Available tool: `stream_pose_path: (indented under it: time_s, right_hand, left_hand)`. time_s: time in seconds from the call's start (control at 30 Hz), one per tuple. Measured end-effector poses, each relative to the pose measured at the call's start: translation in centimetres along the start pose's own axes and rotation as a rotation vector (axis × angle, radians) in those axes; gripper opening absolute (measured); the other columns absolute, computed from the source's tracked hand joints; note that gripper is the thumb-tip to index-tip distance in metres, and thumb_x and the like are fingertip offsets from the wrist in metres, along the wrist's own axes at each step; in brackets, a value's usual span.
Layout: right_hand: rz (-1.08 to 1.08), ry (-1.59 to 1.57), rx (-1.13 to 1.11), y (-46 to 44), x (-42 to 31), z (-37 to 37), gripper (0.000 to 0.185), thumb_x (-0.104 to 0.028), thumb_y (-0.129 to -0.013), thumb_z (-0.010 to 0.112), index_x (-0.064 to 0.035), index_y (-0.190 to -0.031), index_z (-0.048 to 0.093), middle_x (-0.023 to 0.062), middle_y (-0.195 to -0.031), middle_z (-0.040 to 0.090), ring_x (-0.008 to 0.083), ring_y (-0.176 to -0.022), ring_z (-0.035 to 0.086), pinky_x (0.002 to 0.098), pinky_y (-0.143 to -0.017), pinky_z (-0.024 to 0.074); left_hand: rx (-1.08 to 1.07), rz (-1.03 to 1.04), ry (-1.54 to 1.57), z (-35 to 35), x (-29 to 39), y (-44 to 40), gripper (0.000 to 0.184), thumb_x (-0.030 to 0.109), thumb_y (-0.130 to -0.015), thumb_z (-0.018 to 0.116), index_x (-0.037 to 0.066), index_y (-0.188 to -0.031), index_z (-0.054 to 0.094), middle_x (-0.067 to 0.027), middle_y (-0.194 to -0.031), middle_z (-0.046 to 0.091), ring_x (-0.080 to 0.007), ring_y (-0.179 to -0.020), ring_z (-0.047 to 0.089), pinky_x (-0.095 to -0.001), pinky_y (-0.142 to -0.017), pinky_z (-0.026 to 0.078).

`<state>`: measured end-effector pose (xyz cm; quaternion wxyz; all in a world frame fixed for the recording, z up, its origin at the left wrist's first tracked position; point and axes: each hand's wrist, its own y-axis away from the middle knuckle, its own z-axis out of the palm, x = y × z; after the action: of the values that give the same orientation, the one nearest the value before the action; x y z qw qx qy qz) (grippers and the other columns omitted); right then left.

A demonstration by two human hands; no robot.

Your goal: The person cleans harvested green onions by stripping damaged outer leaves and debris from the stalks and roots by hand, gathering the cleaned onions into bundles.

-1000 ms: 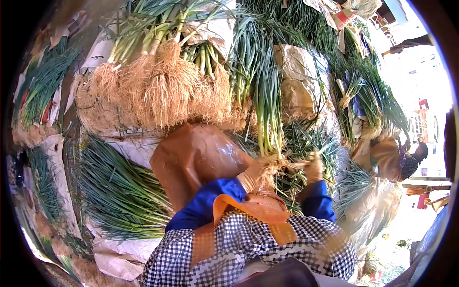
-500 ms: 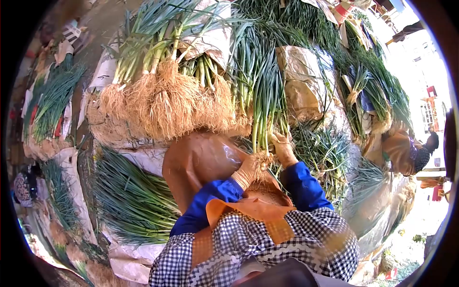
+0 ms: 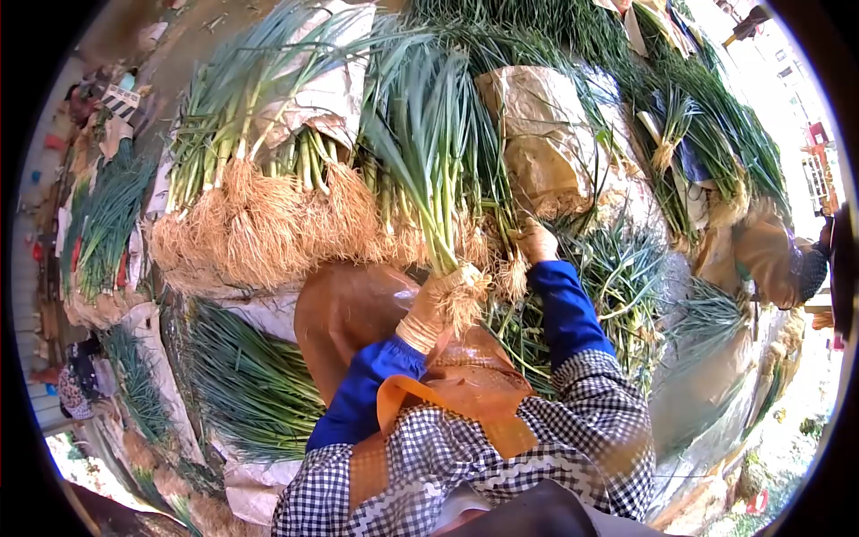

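My left hand [image 3: 434,302] is closed around a bunch of green onions [image 3: 440,201], gripping it just above the roots. Pale roots spill out past the fingers, and the long leaves point away from me. To the right and a little farther off, my right hand [image 3: 538,242] has its fingers curled round a thin green onion [image 3: 513,273] with its roots hanging down. Part of that stalk is hidden by the fingers. Beyond my hands lies a row of bundled green onions [image 3: 259,215] with thick tan roots facing me.
An orange-brown apron [image 3: 344,309] covers my lap. Loose green onions [image 3: 617,277] lie to the right, and a leafy pile [image 3: 255,385] sits at the left. A brown paper wrap [image 3: 541,134] stands behind my right hand. Another person [image 3: 774,259] is at the far right.
My hands have moved apart. The left has shifted left with its bunch, whose tops now lean left; the right has moved farther away, with a rooted onion now showing at it.
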<state>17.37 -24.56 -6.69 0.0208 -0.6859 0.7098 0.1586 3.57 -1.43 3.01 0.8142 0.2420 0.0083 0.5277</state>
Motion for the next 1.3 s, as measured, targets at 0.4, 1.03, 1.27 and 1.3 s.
stream_pose_path:
  time_s: [0.4,1.03,1.27,1.3]
  right_hand:
    - [-0.137,-0.940,-0.587,7.2,-4.2,-4.0,0.032,-0.028,-0.083,0.061,-0.0028,-0.103,0.059,-0.0021,-0.073,0.057,0.0052,-0.065,0.048,0.0211,-0.058,0.0390]
    - [-0.432,-0.315,0.042,2.1,-6.4,-0.1,0.049,-0.021,-0.083,0.057,-0.0063,-0.126,0.040,0.0185,-0.128,0.043,0.0286,-0.115,0.047,0.0307,-0.094,0.0394]
    - [-0.891,0.187,-0.250,14.0,-4.1,-1.3,0.012,-0.023,-0.079,0.054,-0.0118,-0.081,0.060,0.0041,-0.066,0.053,0.0228,-0.060,0.056,0.0342,-0.054,0.0482]
    - [-1.017,0.061,-0.257,15.6,-1.0,-1.4,0.009,-0.020,-0.077,0.054,-0.0131,-0.080,0.060,0.0035,-0.064,0.054,0.0230,-0.058,0.056,0.0339,-0.052,0.0481]
  left_hand:
    - [0.186,-0.323,0.044,-2.2,-6.0,-2.1,0.017,0.014,-0.083,0.061,0.004,-0.096,0.058,-0.0062,-0.078,0.062,-0.0175,-0.063,0.060,-0.0301,-0.054,0.052]
    - [0.106,-0.131,0.008,-8.2,-5.4,-2.1,0.025,0.020,-0.091,0.045,0.003,-0.106,0.055,-0.0085,-0.094,0.061,-0.0171,-0.075,0.055,-0.0292,-0.068,0.048]
    - [-0.020,0.329,-0.979,-10.6,-4.5,-3.1,0.027,0.020,-0.082,0.047,0.003,-0.100,0.057,-0.0108,-0.097,0.059,-0.0250,-0.093,0.054,-0.0342,-0.087,0.042]
    - [0.003,0.311,-1.411,-9.2,-4.1,-2.5,0.027,0.021,-0.082,0.046,0.004,-0.099,0.057,-0.0110,-0.096,0.058,-0.0249,-0.093,0.054,-0.0345,-0.086,0.042]
